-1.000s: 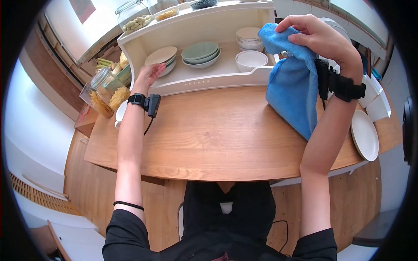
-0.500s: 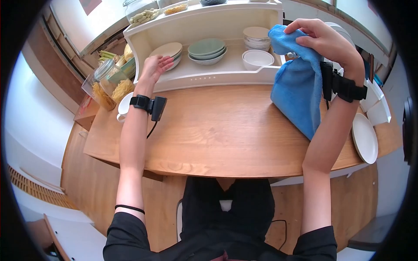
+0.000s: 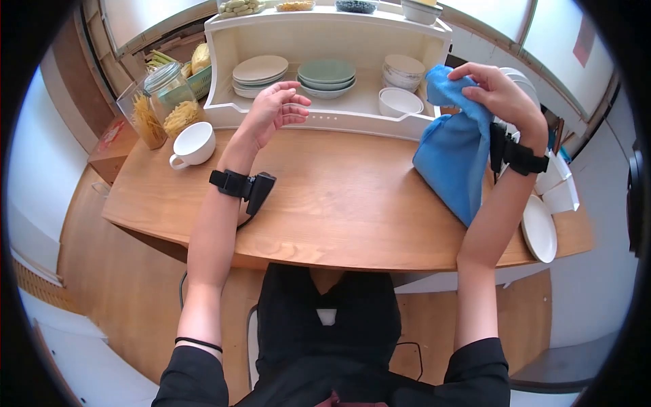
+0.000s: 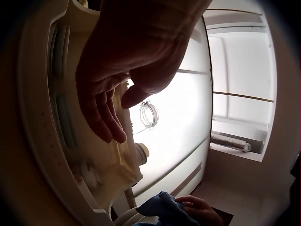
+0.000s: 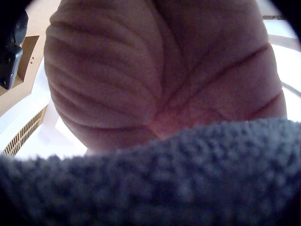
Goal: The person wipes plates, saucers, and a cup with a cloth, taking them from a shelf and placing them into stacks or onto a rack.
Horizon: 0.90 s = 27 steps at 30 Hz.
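My right hand (image 3: 502,95) pinches a blue cloth (image 3: 451,163) by its top, and the rest hangs down in folds toward the tabletop at the right. In the right wrist view, the cloth's fuzzy pile (image 5: 188,174) fills the lower part, below the palm. My left hand (image 3: 274,114) is raised before the white shelf (image 3: 352,122), its fingers loosely bent and holding nothing. Behind it, the shelf bears a stack of pale plates (image 3: 261,68) and a stack of green dishes (image 3: 327,70). White bowls (image 3: 400,102) sit at the shelf's right end.
A white cup (image 3: 194,144) stands left on the wooden table (image 3: 339,203), near glass jars of pasta (image 3: 182,119). An oval white plate (image 3: 539,229) lies at the right edge, beside white containers (image 3: 559,183). Small dishes of dry food (image 3: 296,6) line the shelf top.
My left hand has drawn away from the pale plates, rightward and toward me. The right hand keeps its hold on the cloth. The head view has shifted, showing more of the cup and shelf top.
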{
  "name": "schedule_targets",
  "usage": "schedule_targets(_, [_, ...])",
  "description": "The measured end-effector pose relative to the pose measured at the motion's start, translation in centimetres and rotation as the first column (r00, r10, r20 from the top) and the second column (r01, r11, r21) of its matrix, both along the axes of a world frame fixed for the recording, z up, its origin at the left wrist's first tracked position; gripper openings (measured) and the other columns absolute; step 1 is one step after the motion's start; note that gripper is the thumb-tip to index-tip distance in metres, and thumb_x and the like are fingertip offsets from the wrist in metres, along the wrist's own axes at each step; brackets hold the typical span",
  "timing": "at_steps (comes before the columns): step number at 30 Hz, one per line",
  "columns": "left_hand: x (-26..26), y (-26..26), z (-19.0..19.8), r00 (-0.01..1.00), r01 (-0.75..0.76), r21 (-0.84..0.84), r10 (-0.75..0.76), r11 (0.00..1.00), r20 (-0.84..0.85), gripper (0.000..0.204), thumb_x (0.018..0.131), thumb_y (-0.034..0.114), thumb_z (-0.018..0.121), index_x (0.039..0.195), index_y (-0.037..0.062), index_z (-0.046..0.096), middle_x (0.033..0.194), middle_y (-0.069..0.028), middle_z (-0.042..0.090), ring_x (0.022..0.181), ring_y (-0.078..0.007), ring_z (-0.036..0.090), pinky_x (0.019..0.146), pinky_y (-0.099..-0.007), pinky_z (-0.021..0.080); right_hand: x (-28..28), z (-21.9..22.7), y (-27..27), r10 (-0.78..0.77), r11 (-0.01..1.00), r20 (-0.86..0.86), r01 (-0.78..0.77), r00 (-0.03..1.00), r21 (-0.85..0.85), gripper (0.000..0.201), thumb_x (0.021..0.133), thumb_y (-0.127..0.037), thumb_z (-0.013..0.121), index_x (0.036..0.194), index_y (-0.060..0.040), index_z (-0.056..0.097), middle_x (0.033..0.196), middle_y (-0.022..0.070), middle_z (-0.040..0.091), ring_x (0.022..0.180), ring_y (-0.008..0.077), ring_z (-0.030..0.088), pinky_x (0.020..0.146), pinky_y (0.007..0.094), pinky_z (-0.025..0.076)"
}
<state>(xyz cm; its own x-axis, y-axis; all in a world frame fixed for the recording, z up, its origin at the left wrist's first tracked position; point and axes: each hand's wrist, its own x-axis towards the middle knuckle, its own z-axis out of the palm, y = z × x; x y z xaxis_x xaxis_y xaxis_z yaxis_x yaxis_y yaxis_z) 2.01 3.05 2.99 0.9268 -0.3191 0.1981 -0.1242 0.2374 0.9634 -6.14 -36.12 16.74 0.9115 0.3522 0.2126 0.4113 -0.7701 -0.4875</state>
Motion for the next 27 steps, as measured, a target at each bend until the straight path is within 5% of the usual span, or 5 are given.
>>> schedule_targets(2, [0.1,-0.2,-0.5,1.0,-0.005,-0.055,0.004,0.998,-0.011,0.033,0.098,0.015,0.046,0.127,-0.0001,0.043,0.094,-0.0128,0.065,0.077,-0.0172,0.066,0.071,-0.0305,0.058,0.1,-0.1,0.3,0.05,0.989,0.127,-0.032,0.991,-0.142,0.029,0.087,0.002,0.057,0.116,-0.0027,0.061,0.096,0.0026,0.061,0.086,0.0099,0.056,0.079,0.0243,0.047])
schedule_targets(4, [-0.3,-0.7,-0.5,0.999,-0.017,-0.026,0.016,1.0,-0.043,0.029,0.098,0.014,0.047,0.124,0.0019,0.048,0.092,-0.0086,0.066,0.075,-0.0131,0.066,0.068,-0.0267,0.057,0.1,-0.3,1.3,0.046,0.994,0.119,-0.033,0.992,-0.108,0.028,0.086,-0.002,0.061,0.113,-0.0034,0.062,0.098,0.0113,0.066,0.092,0.0207,0.059,0.084,0.0328,0.048])
schedule_targets(9, [-1.0,-1.5,-0.6,0.996,-0.09,-0.026,0.09,0.996,0.007,0.021,0.097,0.014,0.046,0.114,0.0051,0.055,0.084,-0.0043,0.066,0.067,-0.0087,0.064,0.062,-0.0227,0.054,0.6,-1.0,4.7,0.015,0.98,0.034,-0.008,0.999,-0.2,0.028,0.087,-0.007,0.063,0.115,-0.0054,0.063,0.103,0.0161,0.066,0.096,0.0279,0.063,0.085,0.0351,0.05])
schedule_targets(15, [-1.2,-2.2,-1.1,0.997,-0.079,-0.018,0.079,0.997,-0.005,0.02,0.097,0.013,0.045,0.112,0.0049,0.056,0.083,-0.0042,0.066,0.064,-0.0081,0.063,0.059,-0.0221,0.052,1.0,-2.3,9.0,0.173,0.947,-0.037,-0.177,0.984,-0.268,0.03,0.086,-0.006,0.064,0.116,-0.0057,0.064,0.103,0.0159,0.067,0.093,0.0288,0.063,0.085,0.0345,0.05])
schedule_targets(27, [-0.6,-2.0,-2.0,0.998,-0.058,-0.047,0.058,0.997,0.008,0.02,0.097,0.015,0.047,0.112,0.0042,0.056,0.081,-0.0048,0.065,0.062,-0.009,0.063,0.056,-0.0217,0.052,1.0,-2.9,11.5,0.221,0.959,0.113,-0.195,0.969,-0.204,0.031,0.084,-0.006,0.066,0.115,-0.0055,0.062,0.097,0.0186,0.066,0.088,0.0339,0.062,0.08,0.0385,0.049])
